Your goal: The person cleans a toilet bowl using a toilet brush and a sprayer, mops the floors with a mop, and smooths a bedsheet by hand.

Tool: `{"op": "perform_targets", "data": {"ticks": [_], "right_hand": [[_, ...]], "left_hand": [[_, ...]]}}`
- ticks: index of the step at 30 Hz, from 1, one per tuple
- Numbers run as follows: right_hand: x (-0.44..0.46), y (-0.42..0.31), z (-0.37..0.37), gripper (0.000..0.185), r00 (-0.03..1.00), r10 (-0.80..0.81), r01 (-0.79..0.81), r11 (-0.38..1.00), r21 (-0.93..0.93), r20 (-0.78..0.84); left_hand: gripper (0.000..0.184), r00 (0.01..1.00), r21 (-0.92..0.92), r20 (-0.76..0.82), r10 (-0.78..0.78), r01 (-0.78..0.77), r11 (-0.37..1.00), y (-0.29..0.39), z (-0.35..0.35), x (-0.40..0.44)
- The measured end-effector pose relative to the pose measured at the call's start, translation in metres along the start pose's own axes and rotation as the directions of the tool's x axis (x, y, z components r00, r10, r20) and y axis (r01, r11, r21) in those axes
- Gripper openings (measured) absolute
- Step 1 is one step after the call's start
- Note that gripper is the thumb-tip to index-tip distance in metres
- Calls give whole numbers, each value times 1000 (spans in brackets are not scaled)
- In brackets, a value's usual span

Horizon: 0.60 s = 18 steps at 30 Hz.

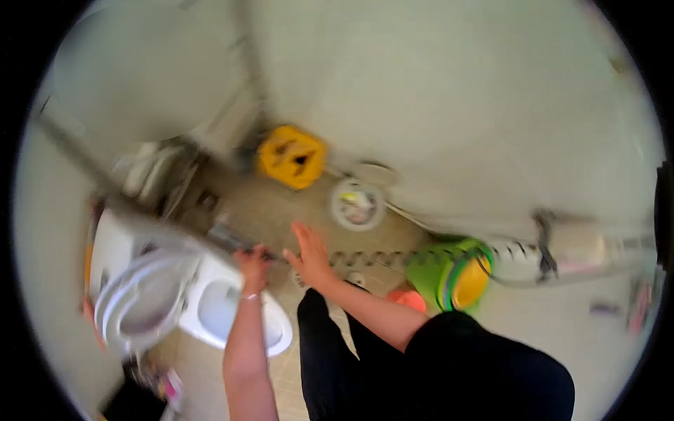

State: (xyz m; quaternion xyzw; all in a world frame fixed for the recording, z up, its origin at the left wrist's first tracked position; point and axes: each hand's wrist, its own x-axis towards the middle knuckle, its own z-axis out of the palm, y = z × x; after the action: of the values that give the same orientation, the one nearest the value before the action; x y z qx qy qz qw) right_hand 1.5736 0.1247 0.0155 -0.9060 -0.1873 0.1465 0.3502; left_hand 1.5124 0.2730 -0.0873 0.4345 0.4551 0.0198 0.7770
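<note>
My left hand [253,270] is over the white toilet bowl [279,335], fingers curled round something dark and grey, too blurred to name. A long dark bar [133,205] runs from the upper left toward this hand; whether the hand holds it is unclear. Just to the right, my right hand [310,258] has its fingers spread and seems to hold nothing. A dark coiled cord [379,259] stretches rightward from near it. The toilet seat and lid [112,309] are raised on the bowl's left.
A yellow stool-like item [293,157] and a round white bin [358,205] with things inside stand by the wall. Right are a green bucket [437,274], a yellow basin [472,283] and a reddish container [407,300]. A dark object [133,400] lies lower left.
</note>
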Motion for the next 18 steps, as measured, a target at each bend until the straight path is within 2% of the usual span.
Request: {"op": "perform_targets", "data": {"ticks": [1,2,4,5,6,8,10,12,14,18], "right_hand": [[-28,29,-27,63,989,146,-146,989,28,-2],[-61,57,-52,63,968,228,-229,973,2,-102],[-124,119,-104,64,827,466,-432,885,176,-314],[-158,158,-127,67,726,515,-490,852,182,-457],[-192,191,-151,71,619,540,-534,822,198,-570],[-240,224,-212,77,309,589,-575,741,347,-746],[-275,267,-272,78,139,436,-658,712,246,-889],[-281,271,-332,76,70,383,-630,733,258,-921],[-271,269,-380,77,98,318,-549,808,215,-943],[-255,298,-419,78,103,271,-507,842,183,-957]], "left_hand": [[54,998,-38,31,-54,55,998,-9,-15,5],[56,993,-52,53,-102,105,993,-16,-30,11],[60,990,-5,38,-138,138,990,-27,-47,18],[63,995,43,-11,-98,98,994,-16,-35,-3],[60,997,62,-57,-57,61,996,-20,-39,-7],[53,994,56,-111,-13,19,998,-26,-40,-15],[48,995,62,-94,37,-31,998,-39,-45,-18],[44,993,105,-111,37,-25,994,-37,-25,-33],[41,983,168,-185,18,14,986,-39,-9,-60],[39,988,150,-151,34,-11,989,-54,10,-85]]}}
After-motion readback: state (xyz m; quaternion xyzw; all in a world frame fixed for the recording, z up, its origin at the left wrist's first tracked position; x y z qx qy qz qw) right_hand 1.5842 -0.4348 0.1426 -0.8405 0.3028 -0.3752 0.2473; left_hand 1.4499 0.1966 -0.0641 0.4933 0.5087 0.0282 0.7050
